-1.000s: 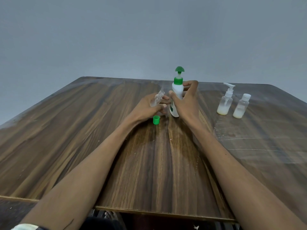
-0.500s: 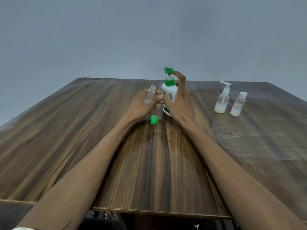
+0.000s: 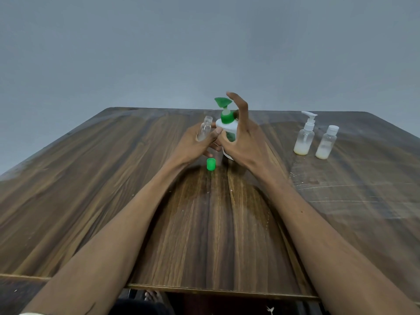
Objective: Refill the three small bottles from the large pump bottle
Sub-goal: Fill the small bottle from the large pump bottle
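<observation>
1. Left hand (image 3: 193, 144): wrapped round small clear bottle (image 3: 204, 130), cap off, mouth up, leaning a little toward the big one.
2. Right hand (image 3: 241, 142): holding big pump bottle (image 3: 227, 130) by its white body, one finger lifted up beside green pump head (image 3: 223, 102), not pressing.
3. Both bottles right next to each other, out at the middle of wooden table (image 3: 113, 189).
4. Pump spout pointing left, toward the small bottle, but higher than its mouth.
5. Next, most likely: small mouth under spout, then push down.
6. Green cap (image 3: 211, 164) on the table, just in front of the hands.
7. Off to the right, well apart: small pump bottle (image 3: 305, 137) and white-capped bottle (image 3: 327, 143), each with some pale liquid at the bottom.
</observation>
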